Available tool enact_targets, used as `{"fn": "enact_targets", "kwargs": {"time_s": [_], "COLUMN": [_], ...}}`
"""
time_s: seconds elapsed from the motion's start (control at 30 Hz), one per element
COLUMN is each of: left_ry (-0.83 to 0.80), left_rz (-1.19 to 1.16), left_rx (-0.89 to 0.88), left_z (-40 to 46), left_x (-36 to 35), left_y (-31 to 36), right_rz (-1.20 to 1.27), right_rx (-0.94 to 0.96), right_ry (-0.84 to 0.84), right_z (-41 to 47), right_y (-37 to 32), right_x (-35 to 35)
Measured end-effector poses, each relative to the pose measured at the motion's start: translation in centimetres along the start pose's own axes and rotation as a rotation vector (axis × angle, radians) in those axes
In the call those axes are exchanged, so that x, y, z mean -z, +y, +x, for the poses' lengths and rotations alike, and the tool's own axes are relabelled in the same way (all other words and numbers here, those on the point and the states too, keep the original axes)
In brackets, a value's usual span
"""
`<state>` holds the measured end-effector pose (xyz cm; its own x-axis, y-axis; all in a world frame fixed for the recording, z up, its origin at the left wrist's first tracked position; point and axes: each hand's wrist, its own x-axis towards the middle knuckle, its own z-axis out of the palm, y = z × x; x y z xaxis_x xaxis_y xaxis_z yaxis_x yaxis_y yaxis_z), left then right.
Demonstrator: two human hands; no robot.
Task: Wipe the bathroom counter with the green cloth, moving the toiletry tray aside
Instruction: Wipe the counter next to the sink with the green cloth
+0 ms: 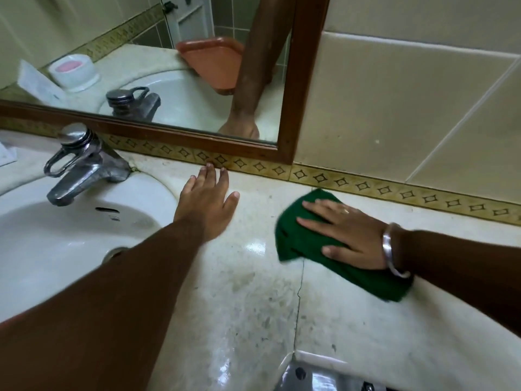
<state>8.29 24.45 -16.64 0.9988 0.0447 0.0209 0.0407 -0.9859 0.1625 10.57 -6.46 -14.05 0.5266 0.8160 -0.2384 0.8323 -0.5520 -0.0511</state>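
Note:
The green cloth (307,235) lies bunched on the pale marble counter (253,292), right of the sink and close to the patterned border tiles. My right hand (344,235) presses flat on top of the cloth with its fingers spread. My left hand (207,204) rests open on the bare counter beside the sink rim, its fingertips touching the border tiles under the mirror. A reddish-brown tray (211,63) shows only as a reflection in the mirror; I cannot see it directly.
A white sink (56,244) with a chrome tap (81,167) fills the left. A wood-framed mirror (296,108) hangs above the counter. A crack (298,300) runs across the marble. The mirror reflects a white soap dish (74,71). A metal fitting (310,373) sits at the bottom edge.

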Motion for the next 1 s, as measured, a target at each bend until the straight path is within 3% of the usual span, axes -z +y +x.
{"fn": "enact_targets", "kwargs": {"time_s": [0.13,0.23,0.3,0.43,0.57,0.67,0.73,0.8,0.87,1.0], "left_ry": [-0.025,-0.032,-0.025,-0.019,-0.018,-0.019,-0.004,0.002,-0.031,-0.123], "left_rz": [-0.026,-0.041,-0.023,-0.002,0.001,-0.025,-0.043,-0.024,0.027,0.14], "left_rx": [-0.005,-0.008,-0.007,0.001,-0.005,-0.021,-0.025,-0.033,-0.021,0.084], "left_z": [-0.1,-0.1,0.0,0.1,0.3,0.5,0.7,0.7,0.5,-0.6], "left_x": [0.3,0.4,0.3,0.1,-0.2,-0.4,-0.6,-0.7,-0.6,0.6], "left_y": [-0.1,-0.2,-0.1,-0.1,-0.3,-0.8,-1.3,-1.3,-1.0,1.5], "right_rz": [-0.007,-0.027,0.055,0.055,0.008,-0.016,0.0,0.04,0.092,0.203], "right_rx": [-0.081,0.135,0.221,-0.031,-0.198,-0.089,0.045,0.062,-0.08,-0.555], "right_ry": [0.041,0.063,0.027,0.01,0.06,0.138,0.156,0.158,0.143,0.074], "right_z": [6.7,2.5,-2.4,-3.1,6.2,6.9,2.9,-3.2,-9.9,-24.2], "right_y": [-3.9,-7.8,-6.8,-1.2,-4.2,-9.8,-11.9,-11.3,-8.8,-4.6], "right_x": [1.0,-1.0,-2.0,-0.5,0.9,-0.2,-1.9,-3.4,-3.8,-5.0]}}
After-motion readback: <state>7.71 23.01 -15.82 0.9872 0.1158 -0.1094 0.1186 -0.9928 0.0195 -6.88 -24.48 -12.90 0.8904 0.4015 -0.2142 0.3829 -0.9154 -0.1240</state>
